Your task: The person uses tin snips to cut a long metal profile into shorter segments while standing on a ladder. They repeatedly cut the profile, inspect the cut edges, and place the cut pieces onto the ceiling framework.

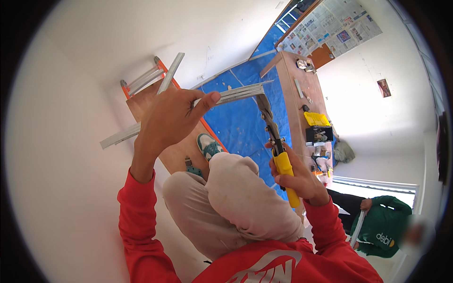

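Galvanised metal channel (236, 94), held aloft above blue floor sheet (240, 127); left hand (167, 118) fingers clenched around mid-length, right hand (297, 177) grasping yellow-handled snips (278, 151) at its end. Probably light, stiff, sharp-edged; best gripped on flanges.

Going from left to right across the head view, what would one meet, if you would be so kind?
Left hand gripping the bent metal strip → yellow-handled snips in the right hand → long wooden workbench with tools → person in a green top.
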Motion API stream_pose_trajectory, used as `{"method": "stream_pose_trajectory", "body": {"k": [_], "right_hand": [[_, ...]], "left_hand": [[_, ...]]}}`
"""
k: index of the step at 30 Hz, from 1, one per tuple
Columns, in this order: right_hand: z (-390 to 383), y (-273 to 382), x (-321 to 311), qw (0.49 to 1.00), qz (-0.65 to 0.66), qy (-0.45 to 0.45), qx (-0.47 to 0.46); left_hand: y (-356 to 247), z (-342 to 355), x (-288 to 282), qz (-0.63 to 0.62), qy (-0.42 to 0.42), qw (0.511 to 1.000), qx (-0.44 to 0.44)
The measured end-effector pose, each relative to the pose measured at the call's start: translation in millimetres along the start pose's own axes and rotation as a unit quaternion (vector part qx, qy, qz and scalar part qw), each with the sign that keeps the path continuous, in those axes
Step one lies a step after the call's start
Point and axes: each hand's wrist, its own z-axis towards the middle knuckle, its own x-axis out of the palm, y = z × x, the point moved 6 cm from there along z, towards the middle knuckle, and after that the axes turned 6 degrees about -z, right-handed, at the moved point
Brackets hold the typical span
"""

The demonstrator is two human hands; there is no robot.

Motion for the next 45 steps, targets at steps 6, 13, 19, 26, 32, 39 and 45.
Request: {"method": "stream_pose_trajectory", "body": {"k": [6, 13, 19, 26, 32, 39, 45], "right_hand": [[1.4, -7.2, -2.2, 0.999, 0.023, -0.006, 0.033], [5.0, -8.5, -6.4, 0.999, 0.027, 0.001, 0.025], [10.0, -18.2, 2.1, 0.997, 0.071, -0.011, 0.025], [21.8, -39.9, 9.8, 0.996, 0.068, -0.042, 0.048], [22.0, -43.8, 13.8, 0.995, 0.067, -0.07, 0.037], [21.0, -40.9, 13.5, 0.995, 0.038, -0.082, 0.03], [20.7, -47.9, 11.1, 0.994, -0.004, -0.106, 0.026]], "left_hand": [[8.1, 1.9, 8.9, -0.002, -0.012, 1.0, 0.012], [13.4, 3.9, 15.9, 0.017, -0.004, 1.0, -0.008], [20.5, 5.5, 21.8, 0.013, -0.003, 1.0, -0.014], [39.3, 8.6, 48.5, -0.043, 0.032, 0.998, -0.024], [47.1, 8.7, 56.1, -0.086, 0.035, 0.996, -0.02], [49.8, 6.8, 58.9, -0.145, 0.043, 0.988, -0.003], [60.4, 4.6, 61.3, -0.28, 0.112, 0.949, -0.096]]}}
